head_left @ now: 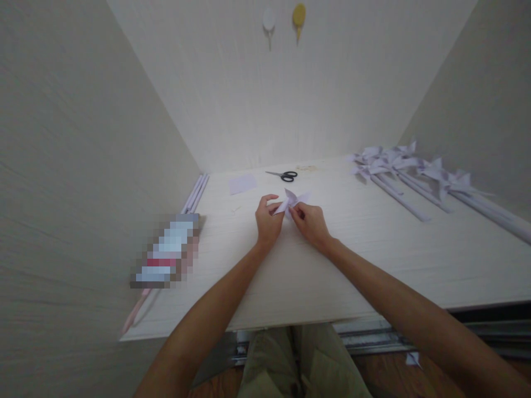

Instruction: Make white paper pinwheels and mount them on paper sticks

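A pale lilac paper pinwheel head [291, 197] is held just above the white tabletop, between both hands. My left hand [269, 220] grips its left side, with one finger raised and bent over. From the right, my right hand [309, 221] pinches the paper near its centre; whether a small part sits between those fingertips I cannot make out. Behind the hands lie black-handled scissors [286, 176], their blades pointing left. A flat square of lilac paper [243, 184] rests to the left of the scissors.
Several paper pinwheels on rolled sticks [400, 196] lie along the right side. Rolled paper sticks [196, 193] and a blurred-out device [168, 249] are by the left wall. Two hooks [298, 16] hang on the back wall. A paper scrap [412, 359] lies on the floor.
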The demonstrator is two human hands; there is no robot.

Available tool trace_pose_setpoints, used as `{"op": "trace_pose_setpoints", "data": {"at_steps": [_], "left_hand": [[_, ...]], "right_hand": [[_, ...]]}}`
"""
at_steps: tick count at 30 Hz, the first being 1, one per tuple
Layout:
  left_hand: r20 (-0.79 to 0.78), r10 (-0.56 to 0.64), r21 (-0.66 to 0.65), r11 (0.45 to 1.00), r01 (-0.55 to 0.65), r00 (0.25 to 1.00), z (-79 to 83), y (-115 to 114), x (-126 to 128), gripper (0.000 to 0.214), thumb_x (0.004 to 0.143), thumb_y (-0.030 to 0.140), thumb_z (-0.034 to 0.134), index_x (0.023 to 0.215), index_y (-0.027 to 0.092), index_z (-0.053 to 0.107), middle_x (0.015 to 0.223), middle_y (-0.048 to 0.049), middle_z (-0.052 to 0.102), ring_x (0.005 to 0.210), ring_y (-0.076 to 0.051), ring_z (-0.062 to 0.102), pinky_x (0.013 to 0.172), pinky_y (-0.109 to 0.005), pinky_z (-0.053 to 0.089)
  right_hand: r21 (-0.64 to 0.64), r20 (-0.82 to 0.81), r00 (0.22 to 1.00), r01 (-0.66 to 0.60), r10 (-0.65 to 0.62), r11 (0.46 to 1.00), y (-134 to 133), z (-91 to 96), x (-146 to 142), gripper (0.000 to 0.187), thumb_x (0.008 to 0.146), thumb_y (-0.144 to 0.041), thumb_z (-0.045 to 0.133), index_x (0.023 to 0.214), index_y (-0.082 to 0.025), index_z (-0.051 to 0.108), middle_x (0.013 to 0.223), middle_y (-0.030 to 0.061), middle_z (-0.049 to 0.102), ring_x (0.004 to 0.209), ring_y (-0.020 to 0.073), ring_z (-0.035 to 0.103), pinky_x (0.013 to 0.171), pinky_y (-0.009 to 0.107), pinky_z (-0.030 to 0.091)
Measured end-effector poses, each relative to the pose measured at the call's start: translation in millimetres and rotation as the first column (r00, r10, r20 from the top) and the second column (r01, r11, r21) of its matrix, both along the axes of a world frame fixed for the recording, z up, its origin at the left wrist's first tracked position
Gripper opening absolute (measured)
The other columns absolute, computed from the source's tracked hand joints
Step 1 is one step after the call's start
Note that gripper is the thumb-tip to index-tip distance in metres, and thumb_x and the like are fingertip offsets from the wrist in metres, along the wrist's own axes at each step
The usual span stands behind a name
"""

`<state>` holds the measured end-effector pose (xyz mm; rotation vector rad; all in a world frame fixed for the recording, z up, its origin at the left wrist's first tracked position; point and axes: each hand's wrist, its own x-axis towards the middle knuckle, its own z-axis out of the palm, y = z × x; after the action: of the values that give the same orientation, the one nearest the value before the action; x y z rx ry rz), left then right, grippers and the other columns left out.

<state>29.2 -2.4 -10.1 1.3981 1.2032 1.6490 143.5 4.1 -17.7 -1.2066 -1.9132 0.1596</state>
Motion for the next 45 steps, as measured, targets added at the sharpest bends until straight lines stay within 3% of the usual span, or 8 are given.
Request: {"op": "trace_pose_setpoints", "data": {"at_steps": [14,22,30,39,45], "left_hand": [[-0.009,-0.018,0.018,1.000,0.018,1.000,-3.9,2,0,0.031,0.061,0.010,0.057,0.087,0.019,0.043,0.071,-0.0020,0.065,0.067,-0.015,0.063,0.060,-0.023,0.048],[-0.218,0.088,0.090,0.994,-0.069,0.972,-3.6,-3,0,0.028,0.065,0.013,0.058,0.088,0.020,0.044,0.079,-0.0043,0.068,0.073,-0.015,0.063,0.066,-0.027,0.048],[-0.384,0.131,0.094,0.990,-0.103,0.914,-3.8,-6,1,0.030,0.067,0.014,0.057,0.094,0.022,0.045,0.087,-0.0047,0.067,0.082,-0.019,0.062,0.074,-0.034,0.046],[-0.443,0.145,0.127,0.987,-0.098,0.885,-5.4,-5,0,0.027,0.069,0.018,0.055,0.094,0.023,0.044,0.090,-0.0033,0.067,0.085,-0.018,0.061,0.076,-0.034,0.045],[-0.503,0.156,0.130,0.986,-0.104,0.850,-3.5,-8,1,0.031,0.066,0.016,0.057,0.094,0.023,0.045,0.090,-0.0031,0.067,0.084,-0.019,0.061,0.076,-0.034,0.044]], "right_hand": [[-0.010,0.024,0.999,0.030,-0.029,1.000,-1,1.7,-1,0.023,0.075,-0.024,0.045,0.053,-0.017,0.047,0.047,-0.0005,0.048,0.044,0.0097,0.041,0.048,0.022,0.027],[-0.096,-0.082,0.997,-0.003,-0.005,0.995,-1,4.5,0,0.027,0.078,-0.026,0.042,0.055,-0.016,0.050,0.050,0.0012,0.053,0.047,0.0115,0.046,0.050,0.023,0.031],[-0.045,-0.190,0.980,0.052,-0.059,0.998,-2,4.8,3,0.019,0.072,-0.026,0.052,0.056,-0.016,0.054,0.049,-0.0006,0.053,0.045,0.0098,0.044,0.049,0.021,0.032],[-0.079,-0.126,0.992,-0.009,-0.001,0.997,-1,2.6,2,0.024,0.079,-0.023,0.041,0.060,-0.016,0.054,0.054,0.0022,0.057,0.050,0.0118,0.050,0.053,0.022,0.035],[-0.005,-0.108,0.994,0.034,-0.034,0.999,0,1.9,4,0.019,0.076,-0.021,0.045,0.061,-0.015,0.055,0.056,0.0024,0.057,0.051,0.0121,0.049,0.054,0.023,0.034]]}}
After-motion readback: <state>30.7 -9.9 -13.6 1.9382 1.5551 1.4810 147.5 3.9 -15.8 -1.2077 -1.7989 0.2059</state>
